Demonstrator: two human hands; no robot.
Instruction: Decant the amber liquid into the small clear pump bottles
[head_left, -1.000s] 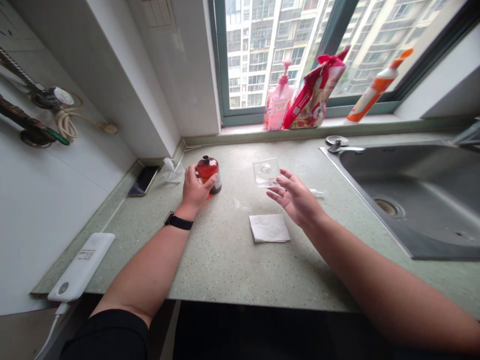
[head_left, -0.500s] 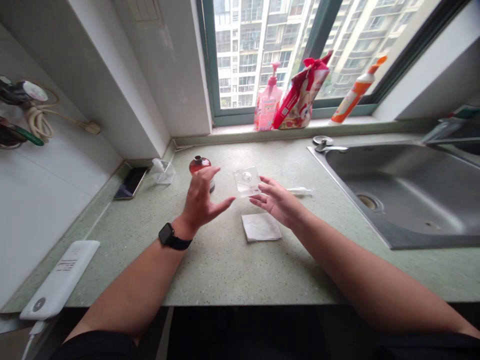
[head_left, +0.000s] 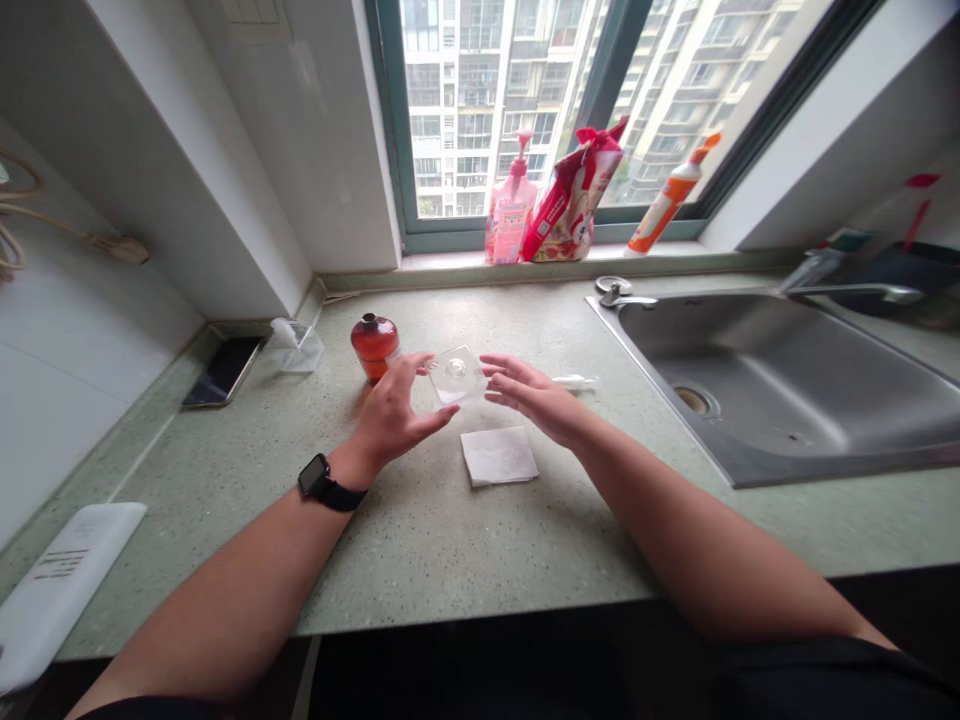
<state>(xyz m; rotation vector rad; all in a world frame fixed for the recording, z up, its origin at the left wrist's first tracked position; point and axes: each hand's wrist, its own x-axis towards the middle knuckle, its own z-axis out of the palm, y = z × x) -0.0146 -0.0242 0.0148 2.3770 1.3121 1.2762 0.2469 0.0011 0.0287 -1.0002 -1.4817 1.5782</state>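
Observation:
Between my two hands is a clear square plastic piece (head_left: 456, 378) with a round feature at its middle. My left hand (head_left: 394, 408), wearing a black watch, has its fingertips at the left edge and its thumb by the near corner. The fingers of my right hand (head_left: 532, 395) are at the right edge; its thumb is hidden. Whether the piece rests on the counter or is lifted, I cannot tell. Just behind my left hand stands an amber bottle (head_left: 374, 343) without a cap. A folded white tissue (head_left: 501, 456) lies nearer to me.
A clear square container (head_left: 298, 352) with a white pump top and a phone (head_left: 223, 370) are at left. A white power bank (head_left: 71, 590) lies near the front edge. The steel sink (head_left: 795, 390) is at right; bottles and a red bag (head_left: 574, 205) line the sill.
My left hand has come to the clear piece, which has turned slightly and shifted left of the tissue. My right hand has moved with it. The view has swung right.

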